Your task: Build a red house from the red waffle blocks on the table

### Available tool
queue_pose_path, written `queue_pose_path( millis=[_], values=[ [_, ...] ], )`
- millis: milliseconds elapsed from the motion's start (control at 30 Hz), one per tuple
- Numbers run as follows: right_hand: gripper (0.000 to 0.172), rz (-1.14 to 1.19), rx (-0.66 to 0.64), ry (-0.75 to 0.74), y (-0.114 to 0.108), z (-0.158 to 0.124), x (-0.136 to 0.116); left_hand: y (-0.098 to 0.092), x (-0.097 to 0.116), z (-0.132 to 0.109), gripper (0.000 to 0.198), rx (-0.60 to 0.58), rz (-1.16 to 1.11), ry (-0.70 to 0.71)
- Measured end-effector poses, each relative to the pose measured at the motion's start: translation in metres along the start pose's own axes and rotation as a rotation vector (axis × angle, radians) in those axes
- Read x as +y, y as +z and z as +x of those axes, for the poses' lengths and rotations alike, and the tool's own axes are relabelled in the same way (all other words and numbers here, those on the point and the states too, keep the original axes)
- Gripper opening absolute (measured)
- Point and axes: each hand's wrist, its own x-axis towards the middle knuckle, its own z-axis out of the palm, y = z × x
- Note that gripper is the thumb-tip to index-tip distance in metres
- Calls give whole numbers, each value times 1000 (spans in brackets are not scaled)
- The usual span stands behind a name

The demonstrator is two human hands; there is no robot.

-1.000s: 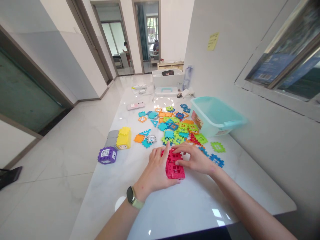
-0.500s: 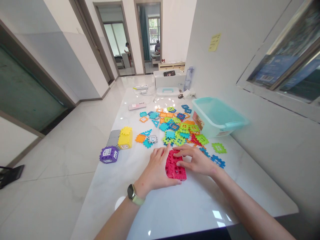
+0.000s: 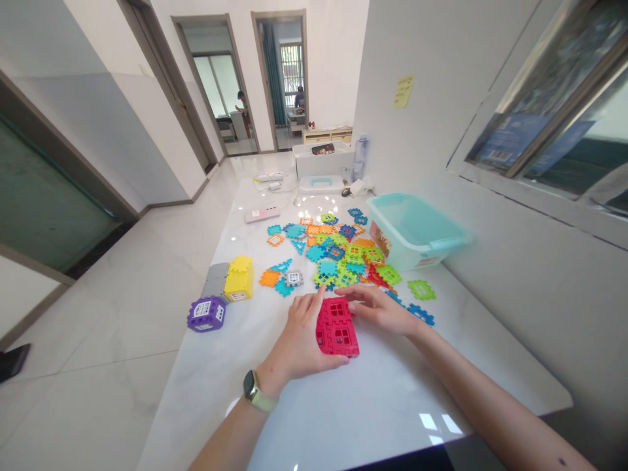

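Between my hands stands a red interlocking-plastic block house [image 3: 337, 329], its windowed face turned up towards me. My left hand [image 3: 298, 340], with a smartwatch [image 3: 255, 391] on the wrist, grips its left side. My right hand [image 3: 377, 311] has its fingertips on the upper right edge. Just beyond lies a heap of loose multicoloured waffle-block pieces [image 3: 333, 255]. To the left stand a yellow block house [image 3: 239, 279], a grey block house [image 3: 214, 280] and a purple block house [image 3: 206, 314].
A teal plastic tub [image 3: 415, 230] stands by the wall on the white marble table [image 3: 392, 392]. Behind it are a white box [image 3: 322, 160], a small lidded case [image 3: 321, 184], a water bottle [image 3: 360, 158] and a pink power strip [image 3: 261, 214]. Two people [image 3: 240, 114] [image 3: 299, 98] are in distant rooms.
The red block house has turned so its flat windowed face shows upward. My right hand has drawn back towards its upper edge, and the view has shifted slightly left.
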Motion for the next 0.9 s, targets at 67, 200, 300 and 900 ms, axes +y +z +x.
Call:
queue_pose_path(
  millis=[67,200,300,900],
  values=[
    [31,137,-36,67,-1,3,6,0,-1,0,128,3,-11,5],
    [30,379,-59,187,1,5,8,0,-2,-1,125,-3,1,5],
    [31,378,-66,189,3,4,3,1,-1,-1,124,-10,8,5],
    [54,364,111,-109,18,0,-14,7,-10,-1,110,363,-160,157]
  ],
)
